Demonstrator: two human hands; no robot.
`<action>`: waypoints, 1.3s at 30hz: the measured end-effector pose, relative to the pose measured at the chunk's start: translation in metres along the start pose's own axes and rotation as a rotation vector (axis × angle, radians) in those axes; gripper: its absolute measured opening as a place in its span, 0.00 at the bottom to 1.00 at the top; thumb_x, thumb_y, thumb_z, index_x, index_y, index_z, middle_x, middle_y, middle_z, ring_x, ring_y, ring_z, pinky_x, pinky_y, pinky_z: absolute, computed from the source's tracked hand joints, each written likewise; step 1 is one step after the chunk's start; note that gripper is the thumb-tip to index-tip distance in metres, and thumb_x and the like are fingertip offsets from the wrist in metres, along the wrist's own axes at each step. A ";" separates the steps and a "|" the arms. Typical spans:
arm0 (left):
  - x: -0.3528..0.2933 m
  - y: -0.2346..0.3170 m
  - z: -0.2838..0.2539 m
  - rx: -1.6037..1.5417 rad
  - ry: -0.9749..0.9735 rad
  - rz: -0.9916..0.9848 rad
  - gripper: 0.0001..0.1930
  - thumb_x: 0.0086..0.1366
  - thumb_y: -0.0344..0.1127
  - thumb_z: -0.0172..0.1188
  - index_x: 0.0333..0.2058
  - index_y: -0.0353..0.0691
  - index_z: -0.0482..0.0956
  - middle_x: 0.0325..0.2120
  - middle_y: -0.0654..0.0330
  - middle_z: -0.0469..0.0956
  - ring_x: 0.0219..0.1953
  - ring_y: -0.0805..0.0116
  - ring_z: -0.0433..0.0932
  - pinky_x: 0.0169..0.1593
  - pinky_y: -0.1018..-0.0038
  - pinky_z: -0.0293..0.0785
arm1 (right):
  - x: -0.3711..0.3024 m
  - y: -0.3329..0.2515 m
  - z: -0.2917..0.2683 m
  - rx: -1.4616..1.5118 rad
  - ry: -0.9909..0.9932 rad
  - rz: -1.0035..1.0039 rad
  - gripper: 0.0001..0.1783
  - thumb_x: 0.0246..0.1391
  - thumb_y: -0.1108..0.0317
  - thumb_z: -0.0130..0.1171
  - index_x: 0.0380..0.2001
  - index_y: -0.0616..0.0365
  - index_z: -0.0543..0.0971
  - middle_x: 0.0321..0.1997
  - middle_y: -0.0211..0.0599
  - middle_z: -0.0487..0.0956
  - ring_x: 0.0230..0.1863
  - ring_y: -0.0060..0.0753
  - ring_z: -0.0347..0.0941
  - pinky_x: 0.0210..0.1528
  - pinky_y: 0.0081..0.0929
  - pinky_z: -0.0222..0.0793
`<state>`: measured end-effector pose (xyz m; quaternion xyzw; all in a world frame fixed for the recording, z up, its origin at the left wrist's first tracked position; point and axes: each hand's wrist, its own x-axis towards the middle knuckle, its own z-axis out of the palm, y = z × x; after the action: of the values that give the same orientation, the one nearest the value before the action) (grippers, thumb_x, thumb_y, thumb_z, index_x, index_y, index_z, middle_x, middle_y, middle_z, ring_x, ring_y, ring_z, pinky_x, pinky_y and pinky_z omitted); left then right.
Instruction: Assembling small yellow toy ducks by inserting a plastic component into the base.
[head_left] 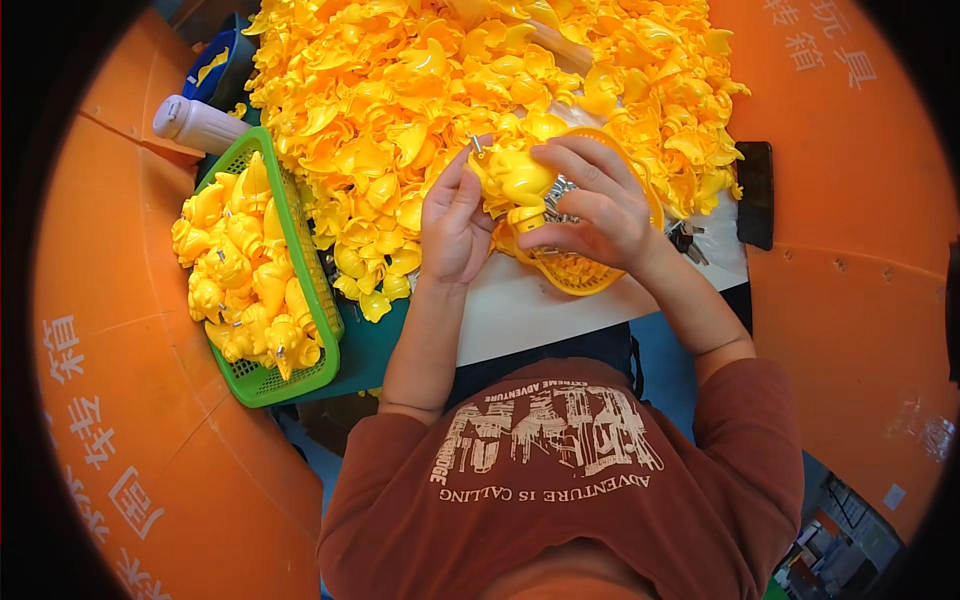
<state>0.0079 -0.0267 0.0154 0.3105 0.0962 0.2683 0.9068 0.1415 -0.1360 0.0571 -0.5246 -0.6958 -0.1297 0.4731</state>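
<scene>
My right hand (605, 205) is closed round a glossy yellow plastic toy part (522, 178), rounded, with a short collar at its lower end. On the other side, my left hand (457, 225) is closed, its fingertips pinching a small silvery metal pin (478, 147) at the toy part's upper left edge. Whether the pin sits in the plastic I cannot tell. Under my right hand stands a yellow basket (575, 287), partly hidden, holding silvery metal pins (562, 190) and small yellow pieces.
A big heap of yellow plastic shells (400, 100) covers the far table. To the left, a green basket (325, 345) holds assembled yellow toy parts, some with pins. Beyond it are a lilac bottle (200, 125) and a blue container (230, 75). Orange panels (840, 200) flank the table; a dark phone-like object (756, 195) lies right.
</scene>
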 end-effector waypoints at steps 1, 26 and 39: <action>-0.001 0.000 0.002 -0.003 0.001 0.001 0.21 0.68 0.37 0.41 0.56 0.31 0.57 0.52 0.51 0.65 0.53 0.63 0.68 0.55 0.69 0.65 | 0.001 0.000 0.003 0.000 -0.004 0.000 0.25 0.28 0.59 0.71 0.27 0.58 0.69 0.45 0.47 0.74 0.45 0.50 0.70 0.44 0.35 0.69; -0.003 -0.002 0.002 0.099 0.066 0.099 0.26 0.63 0.40 0.52 0.55 0.30 0.61 0.43 0.59 0.73 0.36 0.81 0.72 0.31 0.89 0.66 | -0.001 -0.001 0.011 -0.138 -0.086 -0.031 0.27 0.29 0.60 0.70 0.39 0.56 0.77 0.45 0.42 0.75 0.45 0.46 0.71 0.47 0.35 0.69; -0.005 -0.001 0.002 0.171 -0.019 0.228 0.31 0.56 0.29 0.61 0.55 0.24 0.57 0.52 0.51 0.65 0.52 0.65 0.67 0.56 0.71 0.63 | 0.004 -0.003 0.014 -0.097 -0.116 0.067 0.29 0.27 0.61 0.71 0.39 0.58 0.77 0.49 0.44 0.73 0.49 0.50 0.69 0.49 0.36 0.68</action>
<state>0.0047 -0.0306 0.0163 0.3982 0.0742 0.3577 0.8414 0.1319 -0.1257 0.0541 -0.5764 -0.6969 -0.1168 0.4103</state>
